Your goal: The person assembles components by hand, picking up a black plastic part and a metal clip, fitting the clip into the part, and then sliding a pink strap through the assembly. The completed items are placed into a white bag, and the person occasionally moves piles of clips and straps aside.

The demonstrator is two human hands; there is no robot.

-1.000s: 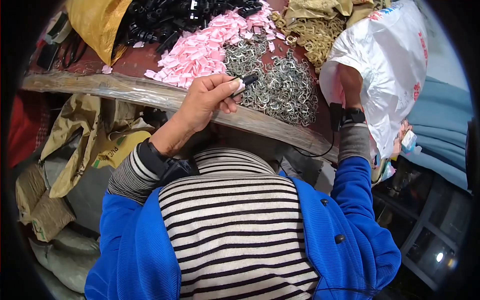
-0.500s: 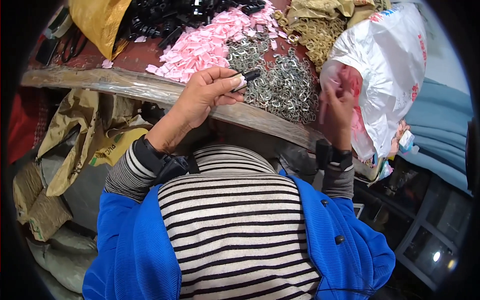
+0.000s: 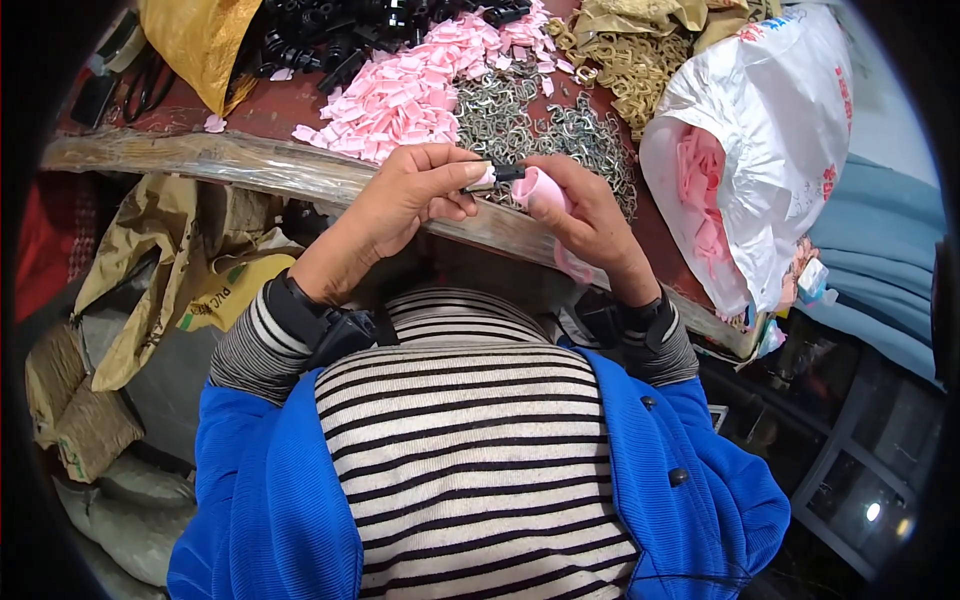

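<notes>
Above the table's front edge, my left hand (image 3: 405,200) is closed, pinching a small black plastic part (image 3: 508,172) with a pale pink piece (image 3: 485,179) against it. My right hand (image 3: 592,222) has come up to the other end of that part. Between its thumb and fingers is a looped pink strap (image 3: 540,188), whose tail hangs below the palm. Whether the strap passes through the black part cannot be made out. Just beyond both hands lie a heap of small pink pieces (image 3: 395,110) and a heap of silvery metal hooks (image 3: 585,145).
Black plastic parts (image 3: 325,40) are piled at the back, beside a yellow sack (image 3: 200,50). Brass-coloured metal pieces (image 3: 640,75) lie back right. A white plastic bag (image 3: 775,130) holding pink straps (image 3: 700,175) stands at the right. The wooden table edge (image 3: 240,168) runs before me.
My right hand has moved left from the white bag to my left hand, bringing a pink strap. My left hand stays nearly in place, still holding the black part.
</notes>
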